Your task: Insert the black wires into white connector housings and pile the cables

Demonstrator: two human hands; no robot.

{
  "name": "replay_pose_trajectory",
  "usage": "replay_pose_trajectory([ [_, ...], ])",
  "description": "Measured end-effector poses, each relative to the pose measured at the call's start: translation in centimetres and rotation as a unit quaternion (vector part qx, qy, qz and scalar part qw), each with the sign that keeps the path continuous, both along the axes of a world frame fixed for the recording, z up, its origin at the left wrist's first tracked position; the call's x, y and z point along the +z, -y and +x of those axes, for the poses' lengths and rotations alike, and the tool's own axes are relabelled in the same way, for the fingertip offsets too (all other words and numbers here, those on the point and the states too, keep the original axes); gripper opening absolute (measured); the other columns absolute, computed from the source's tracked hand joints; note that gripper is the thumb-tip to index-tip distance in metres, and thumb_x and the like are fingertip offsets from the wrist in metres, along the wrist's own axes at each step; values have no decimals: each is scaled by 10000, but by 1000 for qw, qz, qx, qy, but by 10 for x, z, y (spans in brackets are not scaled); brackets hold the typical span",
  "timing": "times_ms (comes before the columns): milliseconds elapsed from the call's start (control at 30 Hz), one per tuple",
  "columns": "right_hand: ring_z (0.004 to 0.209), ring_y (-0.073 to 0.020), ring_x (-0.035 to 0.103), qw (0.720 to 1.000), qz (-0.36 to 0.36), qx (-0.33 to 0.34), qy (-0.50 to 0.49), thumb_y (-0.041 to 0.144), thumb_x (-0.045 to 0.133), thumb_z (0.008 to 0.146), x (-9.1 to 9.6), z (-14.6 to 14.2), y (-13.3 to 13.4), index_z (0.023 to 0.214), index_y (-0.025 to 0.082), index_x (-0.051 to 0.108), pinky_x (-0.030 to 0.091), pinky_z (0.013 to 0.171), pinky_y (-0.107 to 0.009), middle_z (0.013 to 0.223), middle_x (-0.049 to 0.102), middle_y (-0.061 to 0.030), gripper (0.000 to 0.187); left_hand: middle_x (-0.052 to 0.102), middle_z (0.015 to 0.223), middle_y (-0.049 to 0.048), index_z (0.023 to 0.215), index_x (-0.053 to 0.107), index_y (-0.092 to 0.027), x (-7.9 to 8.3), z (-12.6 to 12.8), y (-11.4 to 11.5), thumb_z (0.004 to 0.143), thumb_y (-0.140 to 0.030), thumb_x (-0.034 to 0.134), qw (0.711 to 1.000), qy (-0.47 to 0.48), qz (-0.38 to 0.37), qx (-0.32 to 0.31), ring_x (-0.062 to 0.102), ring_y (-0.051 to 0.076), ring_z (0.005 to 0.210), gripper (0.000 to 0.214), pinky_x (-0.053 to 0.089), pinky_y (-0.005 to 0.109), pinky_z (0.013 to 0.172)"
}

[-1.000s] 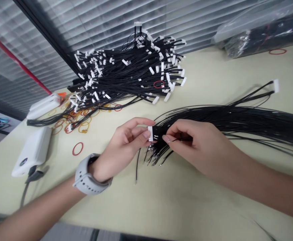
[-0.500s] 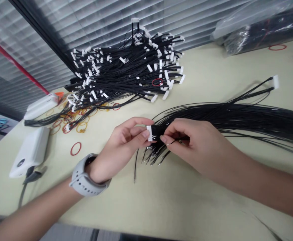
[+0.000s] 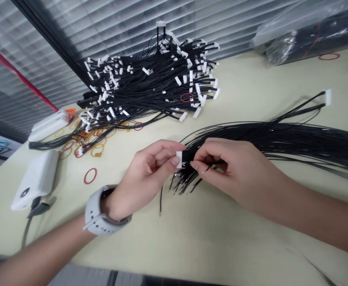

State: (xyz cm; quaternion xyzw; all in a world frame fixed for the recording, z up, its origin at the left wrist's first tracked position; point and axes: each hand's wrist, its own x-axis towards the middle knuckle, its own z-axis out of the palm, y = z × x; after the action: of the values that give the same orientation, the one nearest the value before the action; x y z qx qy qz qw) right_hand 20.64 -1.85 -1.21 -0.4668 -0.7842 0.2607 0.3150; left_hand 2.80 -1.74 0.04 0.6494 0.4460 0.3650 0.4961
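Note:
A small white connector housing (image 3: pixel 179 159) is pinched between the thumb and fingers of my left hand (image 3: pixel 151 169). Close by on its right, my right hand (image 3: pixel 229 165) pinches a thin black wire (image 3: pixel 208 168) by its end. A metal terminal tip shows near the right thumb; whether it enters the housing I cannot make out. Beneath both hands lies a thick bundle of black wires (image 3: pixel 296 139), its loose terminal ends (image 3: pixel 181 188) fanned out below the fingers. A white connector with wires (image 3: pixel 328 97) rests on top of the bundle at the right.
Behind, a large heap of black cables with white connectors (image 3: pixel 150 83) lies against the blinds. Yellow and red rubber bands (image 3: pixel 98 145) are scattered at left, near a white power adapter (image 3: pixel 38 180) with a cord. A plastic-wrapped package (image 3: pixel 311 39) sits at the back right of the table (image 3: pixel 236 246).
The left hand and the white connector housing have shifted slightly right, closer to the right fingertips. My right hand keeps its pinch almost in place.

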Motion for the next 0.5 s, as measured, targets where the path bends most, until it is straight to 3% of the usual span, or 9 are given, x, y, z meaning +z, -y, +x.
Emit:
replay_pose_trajectory([
  [100,548,-72,441,1000,6,-8,3,169,507,760,-1,0,-1,678,178,547,309,526,-211,653,551,29,92,629,753,17,950,599,-162,-1,0,1,810,-139,561,999,-27,20,-7,546,95,631,147,439,177,541],
  [367,537,-73,418,999,-22,-17,17,193,480,775,-4,-2,3,686,182,544,299,511,-215,689,554,22,110,618,712,3,973,604,-146,-7,1,-3,803,-146,584,997,43,-61,11,570,83,643,172,487,177,633],
  [500,507,-75,399,998,-40,-42,10,196,474,771,-3,-4,4,709,186,540,298,499,-222,678,553,15,91,611,704,-3,971,594,-137,-6,3,-1,803,-133,582,998,47,-43,10,562,69,638,169,480,148,621],
])
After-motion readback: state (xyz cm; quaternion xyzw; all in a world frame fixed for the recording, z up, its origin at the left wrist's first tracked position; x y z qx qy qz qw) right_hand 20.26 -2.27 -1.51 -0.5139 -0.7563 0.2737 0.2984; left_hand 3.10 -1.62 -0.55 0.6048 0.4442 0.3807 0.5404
